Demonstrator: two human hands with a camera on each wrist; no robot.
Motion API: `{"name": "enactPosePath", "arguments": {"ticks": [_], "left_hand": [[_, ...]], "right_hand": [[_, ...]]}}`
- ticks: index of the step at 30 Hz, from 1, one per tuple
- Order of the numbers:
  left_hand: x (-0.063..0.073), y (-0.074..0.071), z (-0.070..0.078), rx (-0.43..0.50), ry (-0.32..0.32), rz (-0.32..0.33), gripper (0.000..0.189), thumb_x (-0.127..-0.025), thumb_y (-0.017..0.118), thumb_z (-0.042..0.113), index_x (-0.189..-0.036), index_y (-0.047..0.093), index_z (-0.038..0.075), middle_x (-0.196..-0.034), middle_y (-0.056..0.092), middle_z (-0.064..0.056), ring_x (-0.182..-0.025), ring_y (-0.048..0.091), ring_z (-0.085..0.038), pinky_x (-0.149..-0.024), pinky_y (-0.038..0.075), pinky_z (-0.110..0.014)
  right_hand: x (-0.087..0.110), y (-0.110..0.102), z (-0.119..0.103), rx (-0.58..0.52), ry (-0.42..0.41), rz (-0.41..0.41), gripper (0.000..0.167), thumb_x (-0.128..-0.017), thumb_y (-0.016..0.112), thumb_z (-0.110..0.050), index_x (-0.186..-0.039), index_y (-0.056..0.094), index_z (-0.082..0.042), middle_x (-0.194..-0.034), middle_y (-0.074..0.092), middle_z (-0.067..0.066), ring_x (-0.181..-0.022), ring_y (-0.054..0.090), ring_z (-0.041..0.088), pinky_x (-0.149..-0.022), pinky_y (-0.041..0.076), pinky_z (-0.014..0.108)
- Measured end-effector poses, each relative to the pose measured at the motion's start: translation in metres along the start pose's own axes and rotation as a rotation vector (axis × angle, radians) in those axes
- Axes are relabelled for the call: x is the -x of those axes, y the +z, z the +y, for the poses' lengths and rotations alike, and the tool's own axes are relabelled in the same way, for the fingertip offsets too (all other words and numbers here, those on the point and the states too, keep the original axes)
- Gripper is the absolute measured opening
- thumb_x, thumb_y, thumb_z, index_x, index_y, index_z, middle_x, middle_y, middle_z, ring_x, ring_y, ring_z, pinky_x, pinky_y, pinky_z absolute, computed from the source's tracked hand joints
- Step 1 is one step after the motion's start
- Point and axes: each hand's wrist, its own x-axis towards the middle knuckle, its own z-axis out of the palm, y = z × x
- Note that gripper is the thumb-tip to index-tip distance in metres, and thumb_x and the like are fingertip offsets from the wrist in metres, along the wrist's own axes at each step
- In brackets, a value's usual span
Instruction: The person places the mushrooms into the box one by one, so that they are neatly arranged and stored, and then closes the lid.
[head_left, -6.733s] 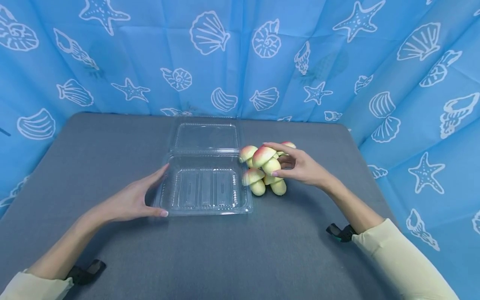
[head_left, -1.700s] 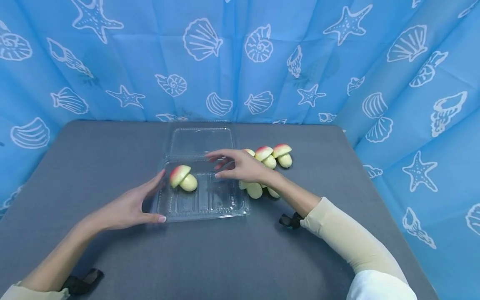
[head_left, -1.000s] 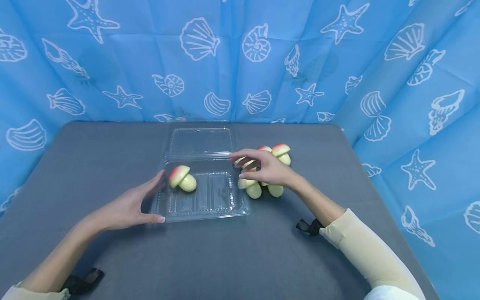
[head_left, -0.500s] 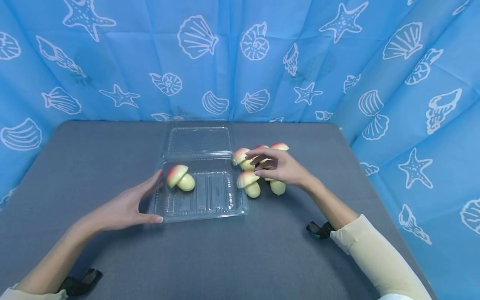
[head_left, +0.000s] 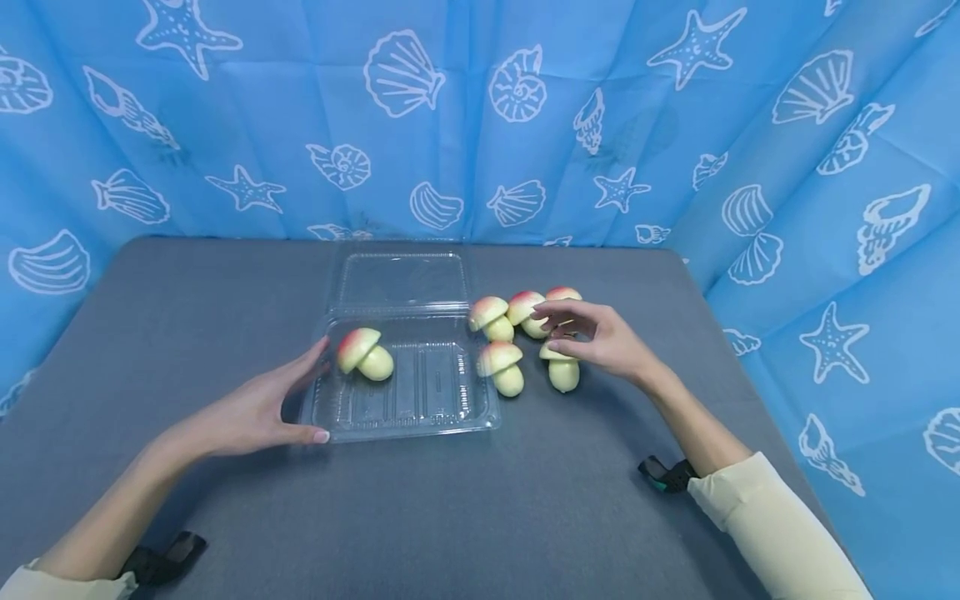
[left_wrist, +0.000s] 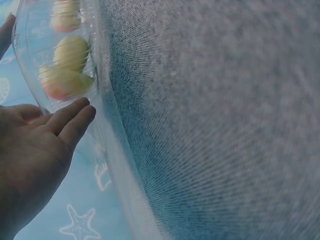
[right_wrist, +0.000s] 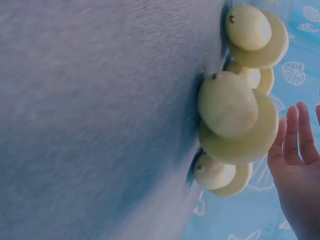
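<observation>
A clear plastic clamshell container (head_left: 420, 421) lies unfolded, its lid (head_left: 401, 279) flat behind the base. One toy mushroom (head_left: 365, 357), yellow with a red-tinged cap, lies inside on the left. My left hand (head_left: 251, 414) spans the base's left side, thumb and fingers spread; in the left wrist view its straight fingers (left_wrist: 75, 122) are at the container wall. Several similar mushrooms (head_left: 501, 371) lie right of the container. Over the front right mushroom (head_left: 564, 375) hovers my right hand (head_left: 611, 340), fingers loosely bent. The right wrist view shows its fingers beside a mushroom (right_wrist: 240, 120), not wrapped round it.
A grey cloth-covered table (head_left: 450, 517) carries everything. Behind it and along the right hangs a blue curtain (head_left: 480, 150) with white shells and starfish. Another mushroom (head_left: 562, 293) sits at the back right of the group, partly behind my right hand.
Earlier my right hand held a mushroom above the group; that mushroom now lies in the container. From over the container, the right hand has moved right to the group. My left hand stays at the container.
</observation>
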Motion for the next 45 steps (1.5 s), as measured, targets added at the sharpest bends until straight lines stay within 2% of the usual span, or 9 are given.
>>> {"name": "enactPosePath", "arguments": {"ticks": [5, 11, 18, 26, 31, 36, 45], "left_hand": [[-0.001, -0.001, 0.000, -0.003, 0.001, -0.004, 0.119, -0.080, 0.080, 0.049, -0.161, 0.001, 0.010, -0.156, 0.032, -0.023, -0.141, 0.035, -0.041, -0.110, 0.029, -0.063], [0.000, -0.001, 0.001, -0.006, 0.004, 0.000, 0.119, -0.080, 0.081, 0.048, -0.160, 0.001, 0.010, -0.156, 0.033, -0.024, -0.140, 0.036, -0.042, -0.110, 0.030, -0.063], [0.000, 0.001, -0.001, -0.013, 0.008, 0.004, 0.120, -0.079, 0.078, 0.055, -0.161, 0.001, 0.012, -0.158, 0.029, -0.024, -0.141, 0.033, -0.043, -0.110, 0.030, -0.062], [0.000, 0.000, 0.000, -0.014, -0.010, -0.002, 0.121, -0.079, 0.079, 0.054, -0.161, 0.001, 0.011, -0.158, 0.028, -0.025, -0.142, 0.030, -0.044, -0.111, 0.027, -0.064], [0.000, 0.000, 0.000, -0.008, -0.012, -0.003, 0.120, -0.079, 0.080, 0.050, -0.161, 0.001, 0.012, -0.158, 0.028, -0.025, -0.142, 0.031, -0.044, -0.111, 0.027, -0.064], [0.000, 0.001, -0.001, -0.008, -0.002, 0.002, 0.119, -0.080, 0.080, 0.049, -0.161, 0.001, 0.011, -0.158, 0.028, -0.025, -0.142, 0.030, -0.044, -0.111, 0.027, -0.063], [0.000, 0.001, -0.001, 0.001, 0.000, 0.002, 0.119, -0.080, 0.081, 0.048, -0.161, 0.001, 0.011, -0.158, 0.026, -0.026, -0.141, 0.031, -0.046, -0.111, 0.027, -0.064]], "right_hand": [[0.008, -0.006, 0.004, 0.018, -0.022, 0.021, 0.046, -0.088, 0.069, 0.008, -0.132, 0.060, 0.003, -0.122, 0.061, 0.031, -0.106, 0.060, 0.045, -0.092, 0.052, 0.046], [0.017, -0.010, 0.009, 0.059, -0.025, 0.029, 0.044, -0.089, 0.068, 0.007, -0.132, 0.060, 0.003, -0.125, 0.064, 0.021, -0.113, 0.059, 0.039, -0.095, 0.050, 0.045], [0.030, -0.011, 0.017, 0.124, 0.030, 0.056, 0.042, -0.092, 0.068, 0.001, -0.133, 0.062, -0.005, -0.130, 0.063, 0.016, -0.122, 0.058, 0.022, -0.102, 0.044, 0.046], [0.041, -0.010, 0.025, 0.159, 0.093, 0.050, 0.047, -0.090, 0.071, -0.002, -0.135, 0.057, 0.001, -0.135, 0.058, 0.016, -0.124, 0.053, 0.030, -0.103, 0.043, 0.051], [0.045, -0.007, 0.028, 0.184, 0.145, 0.029, 0.052, -0.090, 0.073, -0.007, -0.139, 0.055, -0.004, -0.136, 0.055, 0.011, -0.123, 0.053, 0.028, -0.102, 0.043, 0.052], [0.045, -0.004, 0.031, 0.198, 0.146, 0.008, 0.055, -0.090, 0.073, -0.007, -0.141, 0.055, -0.009, -0.136, 0.055, 0.009, -0.123, 0.052, 0.025, -0.102, 0.043, 0.052], [0.045, 0.000, 0.031, 0.191, 0.162, -0.039, 0.065, -0.087, 0.077, -0.009, -0.145, 0.050, -0.010, -0.137, 0.053, 0.009, -0.124, 0.050, 0.026, -0.103, 0.044, 0.049]]}}
